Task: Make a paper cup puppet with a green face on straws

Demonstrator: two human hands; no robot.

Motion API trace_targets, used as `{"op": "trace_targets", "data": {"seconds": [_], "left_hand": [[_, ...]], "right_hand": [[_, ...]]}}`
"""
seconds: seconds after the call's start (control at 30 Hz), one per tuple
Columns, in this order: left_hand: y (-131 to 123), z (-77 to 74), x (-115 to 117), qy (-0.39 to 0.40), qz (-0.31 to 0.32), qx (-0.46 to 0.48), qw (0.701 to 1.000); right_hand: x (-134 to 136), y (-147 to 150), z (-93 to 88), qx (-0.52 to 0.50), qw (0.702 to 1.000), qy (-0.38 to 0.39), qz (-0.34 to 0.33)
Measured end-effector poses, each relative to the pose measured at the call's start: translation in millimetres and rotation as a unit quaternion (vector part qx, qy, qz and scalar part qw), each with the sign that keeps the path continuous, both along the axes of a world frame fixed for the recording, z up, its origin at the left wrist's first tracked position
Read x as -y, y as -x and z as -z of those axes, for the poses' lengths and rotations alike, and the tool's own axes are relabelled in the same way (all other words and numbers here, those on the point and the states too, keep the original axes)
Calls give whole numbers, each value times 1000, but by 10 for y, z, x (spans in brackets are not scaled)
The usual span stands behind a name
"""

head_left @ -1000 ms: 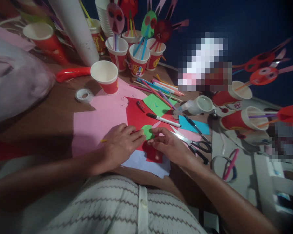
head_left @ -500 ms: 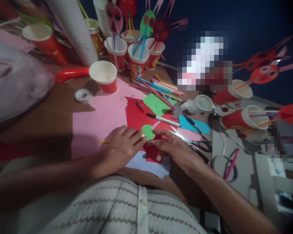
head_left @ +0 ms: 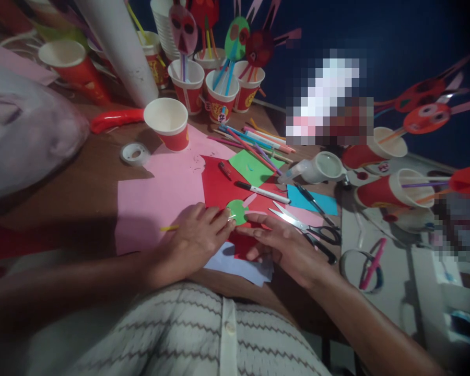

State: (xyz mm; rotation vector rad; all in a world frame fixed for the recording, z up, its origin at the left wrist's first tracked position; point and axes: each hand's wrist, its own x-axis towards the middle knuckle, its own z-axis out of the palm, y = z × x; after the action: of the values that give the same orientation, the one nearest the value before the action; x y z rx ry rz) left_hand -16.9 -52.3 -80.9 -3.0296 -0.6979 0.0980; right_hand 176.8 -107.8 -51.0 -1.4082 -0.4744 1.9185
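A green paper disc [head_left: 237,212] with a pink paper strip [head_left: 250,200] at its upper right lies on red paper [head_left: 216,180]. My left hand [head_left: 198,236] presses its left edge with the fingertips, where a small shiny patch, perhaps clear tape, shows. Out from under this hand pokes a yellow stick [head_left: 169,228]; its other end is hidden. Just right of the disc, my right hand [head_left: 284,241] has its fingers spread and holds nothing I can see. Scissors [head_left: 305,226] with black handles lie beyond it, blades slightly apart, and a capped marker [head_left: 262,192] rests above the disc.
Pink paper [head_left: 156,201] spreads leftward. Behind stand an upright paper cup [head_left: 167,125], a tape roll [head_left: 134,153], loose sticks and pens, and several cups holding paper faces. A tape dispenser [head_left: 317,168] and blue paper [head_left: 311,199] sit right. A plastic bag [head_left: 27,130] bulges left.
My right hand has drawn back slightly to the right and its fingers have spread, away from the disc's edge. My left hand stays on the disc.
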Motion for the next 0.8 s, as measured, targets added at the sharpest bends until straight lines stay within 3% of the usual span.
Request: {"op": "trace_targets", "data": {"seconds": [0.23, 0.57, 0.8], "left_hand": [[-19, 2, -34, 14, 2, -15, 1000], [-37, -31, -62, 14, 14, -2, 1000], [-22, -63, -87, 23, 17, -1, 1000]], "right_hand": [[70, -54, -9, -36, 998, 20, 37], [96, -72, 4, 30, 997, -71, -24], [65, -128, 65, 59, 993, -102, -26]]}}
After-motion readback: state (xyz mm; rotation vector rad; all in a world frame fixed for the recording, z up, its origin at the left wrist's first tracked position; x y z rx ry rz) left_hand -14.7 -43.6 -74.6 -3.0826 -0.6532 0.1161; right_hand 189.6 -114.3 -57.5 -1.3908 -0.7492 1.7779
